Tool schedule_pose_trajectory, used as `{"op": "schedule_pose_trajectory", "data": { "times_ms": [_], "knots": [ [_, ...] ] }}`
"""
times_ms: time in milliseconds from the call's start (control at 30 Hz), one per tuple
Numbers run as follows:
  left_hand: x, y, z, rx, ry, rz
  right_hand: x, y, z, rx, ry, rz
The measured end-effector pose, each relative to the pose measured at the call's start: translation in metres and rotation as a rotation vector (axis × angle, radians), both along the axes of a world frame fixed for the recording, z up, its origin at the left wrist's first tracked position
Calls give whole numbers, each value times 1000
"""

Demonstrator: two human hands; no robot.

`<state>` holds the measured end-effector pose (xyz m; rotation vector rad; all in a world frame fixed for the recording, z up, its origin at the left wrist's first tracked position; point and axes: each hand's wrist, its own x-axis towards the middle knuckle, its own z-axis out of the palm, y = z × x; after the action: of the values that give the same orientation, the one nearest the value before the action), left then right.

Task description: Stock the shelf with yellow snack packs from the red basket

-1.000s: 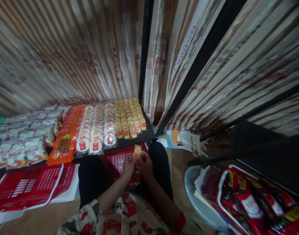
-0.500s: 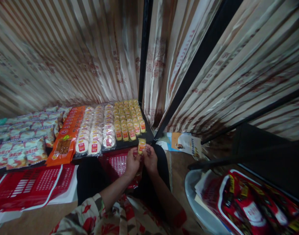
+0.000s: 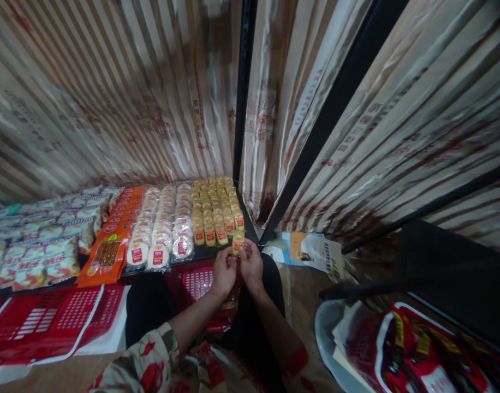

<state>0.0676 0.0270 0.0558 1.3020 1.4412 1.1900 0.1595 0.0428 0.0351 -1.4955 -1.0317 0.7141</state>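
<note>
Between my fingertips is a small yellow snack packet with a red label, held upright over my lap. My left hand pinches it from the left, and my right hand grips its right side. Just beyond it, rows of matching yellow packets stand on the black shelf. To their left lie rows of round white crackers in clear wrappers. Under my hands, a red basket sits between my knees, with some yellow packets partly visible inside.
Orange snack packs and white snack bags fill the shelf's left. Below them is another red basket. Paper leaflets lie right of the shelf. A grey tub and red packages stand at lower right. Curtains hang behind.
The view has tilted slightly, so the shelf and its goods appear a little lower. Both hands stay on the yellow packet, in nearly the same place.
</note>
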Motion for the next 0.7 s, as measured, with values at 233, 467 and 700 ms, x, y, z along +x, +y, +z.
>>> {"op": "schedule_pose_trajectory", "data": {
  "times_ms": [233, 467, 700],
  "knots": [
    [2, 11, 0, 23, -3, 11, -1, 14, 6, 19, -30, 22],
    [1, 14, -6, -10, -71, 9, 1, 25, 6, 16, -78, 32],
    [-6, 14, -2, 119, 108, -10, 2, 32, 6, 27, -99, 39]
  ]
}}
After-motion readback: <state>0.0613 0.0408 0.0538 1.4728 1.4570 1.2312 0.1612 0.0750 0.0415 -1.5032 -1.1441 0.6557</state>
